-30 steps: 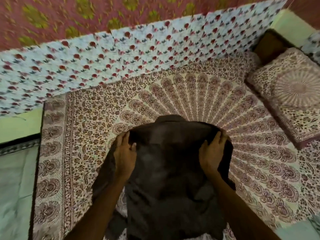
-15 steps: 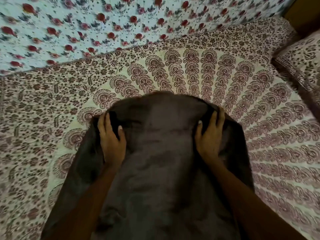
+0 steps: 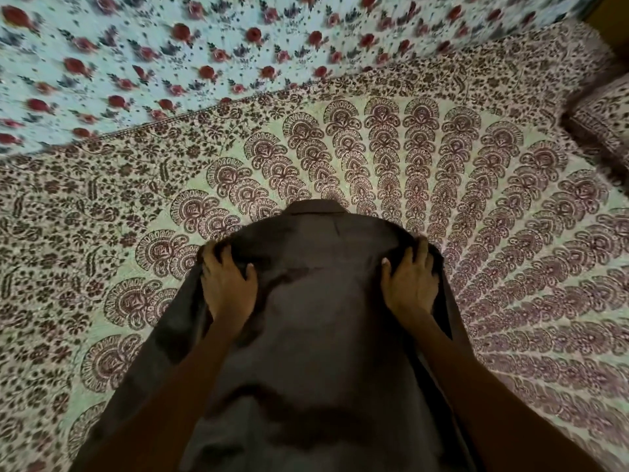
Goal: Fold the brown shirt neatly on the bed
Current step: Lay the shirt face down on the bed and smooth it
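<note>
Gripping the brown shirt (image 3: 316, 335) at its shoulders, I have both forearms stretched forward over the bed (image 3: 510, 233). My left hand (image 3: 226, 287) closes on the left shoulder, fingers curled over the cloth's edge and thumb lying on top. My right hand (image 3: 410, 284) does the same on the right shoulder. The shirt lies back-up on the patterned bedsheet, collar (image 3: 315, 207) pointing away from me, toward the floral cloth (image 3: 204, 46) along the bed's far side. Its hem runs out of the bottom of the view, and my fingertips are hidden under the fabric. A pillow (image 3: 606, 114) is cut off at the right edge.
</note>
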